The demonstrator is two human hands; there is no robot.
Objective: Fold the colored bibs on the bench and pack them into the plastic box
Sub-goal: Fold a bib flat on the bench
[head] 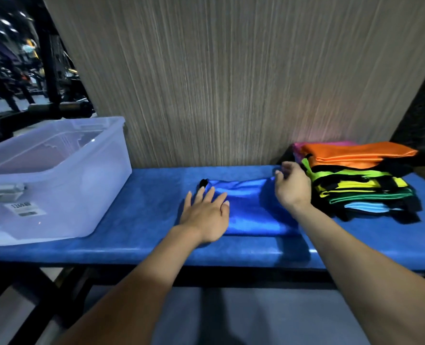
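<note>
Worktop [156, 195] bounded at rear by a wall panel [218, 83] along its full length. Plastic box [57, 180] occupies the left end, open at top. Stack of bibs [360, 180] blocks the right end, against the wall. Blue bib [251, 207] lies flat at centre. Bare strip between box and blue bib is passable.
</note>
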